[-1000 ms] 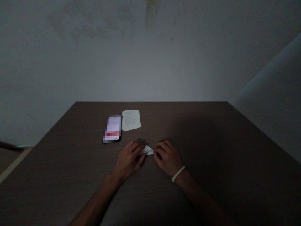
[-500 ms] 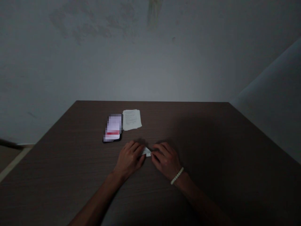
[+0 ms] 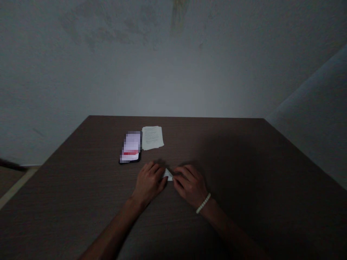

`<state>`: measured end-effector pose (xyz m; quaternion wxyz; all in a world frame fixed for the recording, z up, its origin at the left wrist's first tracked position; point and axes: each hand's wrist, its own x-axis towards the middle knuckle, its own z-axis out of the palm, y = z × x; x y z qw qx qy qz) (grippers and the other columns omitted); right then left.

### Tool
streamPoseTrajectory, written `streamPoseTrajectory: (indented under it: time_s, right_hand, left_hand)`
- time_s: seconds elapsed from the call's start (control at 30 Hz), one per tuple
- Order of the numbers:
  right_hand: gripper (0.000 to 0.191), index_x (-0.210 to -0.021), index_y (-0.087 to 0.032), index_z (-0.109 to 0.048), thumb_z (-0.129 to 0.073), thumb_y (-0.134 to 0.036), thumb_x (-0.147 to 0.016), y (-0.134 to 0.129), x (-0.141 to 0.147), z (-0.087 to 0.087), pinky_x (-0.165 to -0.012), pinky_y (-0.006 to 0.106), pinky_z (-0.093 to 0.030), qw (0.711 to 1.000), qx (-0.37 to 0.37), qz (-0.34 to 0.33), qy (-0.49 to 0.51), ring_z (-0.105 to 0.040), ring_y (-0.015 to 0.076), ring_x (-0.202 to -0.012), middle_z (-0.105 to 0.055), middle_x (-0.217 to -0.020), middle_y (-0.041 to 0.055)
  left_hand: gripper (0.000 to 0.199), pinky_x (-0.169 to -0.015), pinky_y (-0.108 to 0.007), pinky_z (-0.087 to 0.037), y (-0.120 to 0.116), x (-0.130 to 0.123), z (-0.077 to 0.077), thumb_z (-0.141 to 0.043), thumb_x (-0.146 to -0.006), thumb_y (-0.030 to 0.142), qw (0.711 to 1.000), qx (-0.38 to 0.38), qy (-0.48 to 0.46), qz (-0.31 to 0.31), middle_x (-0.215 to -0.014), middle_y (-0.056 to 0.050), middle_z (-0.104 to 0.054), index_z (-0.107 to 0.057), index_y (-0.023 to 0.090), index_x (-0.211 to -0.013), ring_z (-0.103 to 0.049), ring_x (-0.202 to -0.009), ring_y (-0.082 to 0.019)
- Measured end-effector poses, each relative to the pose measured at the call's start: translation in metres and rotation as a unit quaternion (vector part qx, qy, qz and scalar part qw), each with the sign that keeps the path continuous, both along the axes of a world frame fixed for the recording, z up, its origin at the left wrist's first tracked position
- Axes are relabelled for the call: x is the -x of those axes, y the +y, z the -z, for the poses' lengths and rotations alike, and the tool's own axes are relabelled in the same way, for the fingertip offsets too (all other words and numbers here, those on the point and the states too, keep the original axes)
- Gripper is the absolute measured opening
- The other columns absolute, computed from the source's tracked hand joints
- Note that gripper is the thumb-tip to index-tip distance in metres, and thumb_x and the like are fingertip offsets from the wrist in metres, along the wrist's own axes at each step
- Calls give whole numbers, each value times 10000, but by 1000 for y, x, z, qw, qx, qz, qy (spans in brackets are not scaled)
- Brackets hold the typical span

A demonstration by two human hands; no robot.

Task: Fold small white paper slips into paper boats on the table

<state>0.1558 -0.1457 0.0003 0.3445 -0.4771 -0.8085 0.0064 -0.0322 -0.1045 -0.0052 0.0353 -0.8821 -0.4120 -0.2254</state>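
Between my two hands, low on the table, is a small folded piece of white paper [image 3: 168, 175] with a slanted upper edge. My left hand [image 3: 149, 180] has its curled fingers and thumb on the paper's left side and covers part of it. At the right corner, my right hand [image 3: 191, 183] pinches the paper between thumb and fingertips. A bracelet of pale beads [image 3: 203, 203] circles my right wrist.
A phone [image 3: 131, 146] with a lit, blurred screen lies beyond my left hand. Beside it is a stack of printed paper pieces [image 3: 152, 138]. The dark wooden table [image 3: 230, 213] reaches back to a stained wall [image 3: 173, 79].
My right fingertips have shifted slightly left and down along the paper. The paper's slanted edge shows a little more whole. My left hand, the phone and the stack stay put.
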Motion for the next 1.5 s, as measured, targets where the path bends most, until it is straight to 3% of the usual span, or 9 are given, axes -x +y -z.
streamPoseTrajectory:
  time_s: [0.23,0.37,0.77,1.2,1.5]
  right_hand:
    - [116,-761,-209,-666,-623,-117,-817,2,-1,1,-806,351,-504,996,-12,72,56,-549,208,-910,-680,-956,48]
    - [122,-736,-214,-661,-638,-112,-798,2,-1,0,-799,365,-510,994,-3,86,63,-548,219,-909,-681,-946,55]
    - [123,-777,-213,-677,-617,-120,-831,2,-1,2,-835,366,-508,997,42,17,60,-546,211,-952,-671,-1005,41]
    - [104,-734,-219,-684,-665,-143,-802,7,-1,7,-834,363,-509,994,77,19,76,-552,200,-952,-670,-949,45]
    - [91,-747,-219,-685,-671,-141,-792,7,-1,5,-845,364,-498,990,102,-10,96,-540,197,-974,-671,-984,28]
  left_hand:
    - [190,-723,-385,-456,-3,-1,-3,-559,-863,305,999,-12,-50,-15,-818,-78,-653,-670,157,-909,-547,-819,-249]
    - [200,-675,-355,-439,-4,-2,-4,-529,-882,290,997,-16,-66,-29,-758,-67,-644,-667,163,-813,-543,-747,-219]
    - [274,-664,-332,-414,-3,-1,-2,-491,-927,244,997,-44,-67,8,-668,-37,-602,-630,171,-703,-523,-707,-186]
    - [189,-700,-338,-453,-5,-1,-4,-512,-908,206,993,-45,-96,44,-862,-71,-667,-648,156,-1030,-581,-792,-197]
    - [208,-713,-341,-455,-5,1,-2,-502,-917,184,992,-69,-84,59,-887,-69,-676,-613,150,-1091,-594,-795,-195]
